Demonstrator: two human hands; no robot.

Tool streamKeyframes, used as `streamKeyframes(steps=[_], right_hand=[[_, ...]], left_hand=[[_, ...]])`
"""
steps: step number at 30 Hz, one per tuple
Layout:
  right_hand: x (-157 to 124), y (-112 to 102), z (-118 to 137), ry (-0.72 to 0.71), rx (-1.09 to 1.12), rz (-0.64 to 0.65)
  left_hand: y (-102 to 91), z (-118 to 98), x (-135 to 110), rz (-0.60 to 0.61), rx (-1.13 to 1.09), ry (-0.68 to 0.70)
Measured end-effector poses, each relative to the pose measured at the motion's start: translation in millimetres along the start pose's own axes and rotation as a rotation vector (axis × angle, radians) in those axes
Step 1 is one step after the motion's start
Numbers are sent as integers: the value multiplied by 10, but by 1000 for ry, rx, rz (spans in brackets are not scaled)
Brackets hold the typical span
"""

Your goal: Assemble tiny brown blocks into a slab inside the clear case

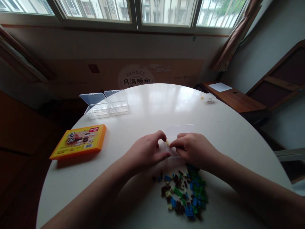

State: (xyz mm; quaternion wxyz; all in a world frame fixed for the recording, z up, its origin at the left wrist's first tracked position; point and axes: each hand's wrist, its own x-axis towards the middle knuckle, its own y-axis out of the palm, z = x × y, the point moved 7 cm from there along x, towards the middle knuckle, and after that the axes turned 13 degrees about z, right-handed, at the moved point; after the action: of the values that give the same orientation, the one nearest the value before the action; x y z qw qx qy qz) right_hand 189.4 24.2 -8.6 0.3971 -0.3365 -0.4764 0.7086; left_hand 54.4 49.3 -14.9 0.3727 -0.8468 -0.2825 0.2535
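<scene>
Head cam view: the left hand is at the left end of an open clear plastic box, thumb and index finger spread apart in a C shape. The right hand comes in from the other side, fingers bunched with the index poking out toward a small pale yellow piece between the two. Can't tell if it's actually pinching anything, or just touching the piece. That piece sits by the box's left edge, right near both index fingertips. Just below, toward the person, there's a messy pile of little bricks in blue, green, brown and pale yellow on the white surface. An orange-and-yellow box lies well off to the left.
</scene>
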Motion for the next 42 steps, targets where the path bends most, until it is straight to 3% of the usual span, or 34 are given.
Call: streamKeyframes(steps=[42], right_hand=[[0,-12,52,-16,-47,-46]], left_hand=[[22,27,8,0,0,6]])
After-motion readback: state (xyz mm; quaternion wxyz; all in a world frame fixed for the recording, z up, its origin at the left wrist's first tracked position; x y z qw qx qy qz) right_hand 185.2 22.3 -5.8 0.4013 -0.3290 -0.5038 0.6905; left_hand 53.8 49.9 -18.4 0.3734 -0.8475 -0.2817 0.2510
